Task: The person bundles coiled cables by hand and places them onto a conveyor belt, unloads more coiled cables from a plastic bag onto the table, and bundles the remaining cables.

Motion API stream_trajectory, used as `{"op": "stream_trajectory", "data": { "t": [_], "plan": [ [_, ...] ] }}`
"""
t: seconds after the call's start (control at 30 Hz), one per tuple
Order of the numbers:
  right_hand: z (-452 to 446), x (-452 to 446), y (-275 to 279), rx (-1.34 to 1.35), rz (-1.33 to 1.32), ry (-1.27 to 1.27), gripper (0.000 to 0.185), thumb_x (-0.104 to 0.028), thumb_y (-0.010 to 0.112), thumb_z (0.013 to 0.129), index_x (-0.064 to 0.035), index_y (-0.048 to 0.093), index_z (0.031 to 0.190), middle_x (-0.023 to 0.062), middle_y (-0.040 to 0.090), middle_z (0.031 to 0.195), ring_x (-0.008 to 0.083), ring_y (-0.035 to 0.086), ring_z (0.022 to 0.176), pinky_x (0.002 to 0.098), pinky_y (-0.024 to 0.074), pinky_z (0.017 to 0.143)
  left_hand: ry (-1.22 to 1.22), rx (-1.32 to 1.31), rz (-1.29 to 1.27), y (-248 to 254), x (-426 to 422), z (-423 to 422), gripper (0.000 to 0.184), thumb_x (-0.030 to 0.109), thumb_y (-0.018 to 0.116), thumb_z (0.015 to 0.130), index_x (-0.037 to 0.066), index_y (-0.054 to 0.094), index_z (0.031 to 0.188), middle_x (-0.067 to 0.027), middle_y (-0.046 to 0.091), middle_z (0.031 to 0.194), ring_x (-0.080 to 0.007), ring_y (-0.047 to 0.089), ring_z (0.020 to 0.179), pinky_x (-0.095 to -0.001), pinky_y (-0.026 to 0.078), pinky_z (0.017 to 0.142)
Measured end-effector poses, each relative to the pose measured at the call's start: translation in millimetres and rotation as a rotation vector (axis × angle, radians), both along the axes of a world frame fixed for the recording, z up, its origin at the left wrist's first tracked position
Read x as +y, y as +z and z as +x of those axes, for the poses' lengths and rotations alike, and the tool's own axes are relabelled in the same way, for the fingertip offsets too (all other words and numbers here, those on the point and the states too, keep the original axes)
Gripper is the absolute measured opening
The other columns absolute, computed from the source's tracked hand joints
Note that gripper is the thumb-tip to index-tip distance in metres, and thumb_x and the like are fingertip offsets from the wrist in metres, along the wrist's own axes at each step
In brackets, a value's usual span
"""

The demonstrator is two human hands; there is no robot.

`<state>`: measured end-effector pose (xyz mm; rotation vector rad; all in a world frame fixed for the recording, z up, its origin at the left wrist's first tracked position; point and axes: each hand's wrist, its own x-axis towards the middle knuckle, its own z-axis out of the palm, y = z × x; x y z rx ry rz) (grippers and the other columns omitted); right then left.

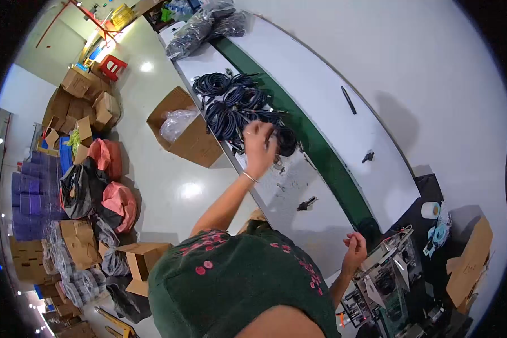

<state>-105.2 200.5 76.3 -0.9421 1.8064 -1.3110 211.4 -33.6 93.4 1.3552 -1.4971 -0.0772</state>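
Observation:
Coiled dark cables [225,118] lie in a pile on the white table [290,180], beside a green strip [321,163]. One hand, my left [260,149], reaches over the pile's near end with curled fingers at a coil; whether it grips the coil is hidden. Lower right, my right hand [355,251] hovers by the table's edge near a machine [386,270], its fingers bent and together, and anything in them is too small to make out. A small black part [306,204] lies on the table between the hands.
An open carton [191,141] with clear plastic stands left of the table. Bagged items [200,34] lie at its far end. A black pen-like object [348,100] and another small black part [368,156] lie on the far side. A tape roll [430,210] stands right.

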Motion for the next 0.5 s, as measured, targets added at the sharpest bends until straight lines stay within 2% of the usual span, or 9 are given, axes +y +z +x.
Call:
{"op": "stream_trajectory", "data": {
  "t": [0.03,0.13,0.2,0.23,0.27,0.33,0.43,0.47,0.5],
  "plan": [
    [1.6,-1.3,-0.8,0.021,0.006,0.029,0.018,-0.008,0.053,0.091,0.0017,0.061,0.104,0.0081,0.065,0.086,0.0157,0.06,0.068,0.0252,0.0502,0.068,0.113,-0.204,-0.114,3.6,-12.6,42.9,0.033,0.008,0.063,0.071,0.004,0.062,0.103,-0.0118,0.057,0.105,-0.0289,0.05,0.093,-0.0371,0.041,0.087],
    [10.1,-7.6,-5.7,-0.003,-0.012,0.064,0.017,-0.006,0.053,0.09,0.0021,0.061,0.103,0.0084,0.065,0.086,0.0158,0.059,0.068,0.0251,0.0502,0.067,0.493,-0.153,0.157,-32.2,-35.0,118.5,0.047,0.019,0.066,0.079,0.005,0.052,0.122,-0.0215,0.051,0.11,-0.0371,0.049,0.099,-0.043,0.042,0.089],
    [17.1,-10.2,-5.3,-0.031,-0.022,0.093,0.016,-0.005,0.053,0.09,0.0025,0.061,0.102,0.0088,0.065,0.087,0.0158,0.059,0.069,0.025,0.0503,0.067,0.434,-0.115,0.398,-47.3,-47.6,145.4,0.049,0.024,0.067,0.078,0.003,0.052,0.12,-0.0196,0.06,0.107,-0.0391,0.056,0.093,-0.0418,0.046,0.083],
    [20.5,-11.8,-2.5,-0.022,-0.021,0.097,0.016,-0.005,0.053,0.09,0.0025,0.061,0.102,0.0088,0.065,0.087,0.0158,0.059,0.069,0.025,0.0503,0.067,0.374,0.001,0.402,-57.0,-52.7,154.4,0.038,0.022,0.065,0.078,0.001,0.06,0.109,-0.017,0.066,0.1,-0.0367,0.061,0.088,-0.0395,0.049,0.079],
    [24.5,-15.2,0.6,0.005,-0.032,0.129,0.016,-0.004,0.053,0.09,0.0027,0.061,0.102,0.0089,0.065,0.087,0.0158,0.059,0.069,0.0251,0.0504,0.068,0.42,-0.028,0.394,-66.3,-58.4,161.9,0.029,0.02,0.064,0.078,0.0,0.066,0.099,-0.0145,0.068,0.092,-0.0332,0.063,0.082,-0.0368,0.05,0.076],
    [30.6,-22.0,7.5,0.063,-0.051,0.18,0.016,-0.003,0.053,0.089,0.0031,0.061,0.102,0.0091,0.065,0.087,0.0156,0.059,0.07,0.0253,0.0506,0.068,0.389,0.108,0.35,-53.3,-53.5,165.8,0.029,0.02,0.064,0.077,0.0,0.067,0.098,-0.0141,0.069,0.09,-0.0322,0.064,0.081,-0.0358,0.05,0.075],
    [38.2,-22.3,20.9,0.098,-0.042,0.188,0.016,-0.003,0.053,0.089,0.003,0.061,0.102,0.0093,0.064,0.087,0.0159,0.059,0.071,0.0257,0.0505,0.069,0.273,0.423,0.199,-26.4,-31.2,166.3,0.027,0.013,0.064,0.082,-0.003,0.065,0.103,-0.0118,0.069,0.09,-0.023,0.063,0.079,-0.0299,0.049,0.073],
    [42.1,-22.9,27.4,0.096,-0.036,0.19,0.016,-0.003,0.053,0.089,0.0028,0.061,0.102,0.0095,0.064,0.088,0.0162,0.059,0.071,0.026,0.0503,0.069,0.264,0.423,0.207,-15.5,-23.2,163.6,0.027,0.013,0.064,0.082,-0.003,0.065,0.103,-0.0118,0.069,0.09,-0.023,0.063,0.079,-0.0299,0.049,0.073],
    [46.8,-24.1,32.8,0.093,-0.031,0.194,0.016,-0.004,0.054,0.089,0.0025,0.061,0.102,0.0097,0.064,0.089,0.0165,0.059,0.072,0.0262,0.0501,0.069,0.151,0.639,0.129,2.2,-14.0,159.4,0.026,0.012,0.062,0.084,-0.003,0.064,0.106,-0.0104,0.068,0.091,-0.02,0.062,0.078,-0.0277,0.049,0.073]
  ]
}}
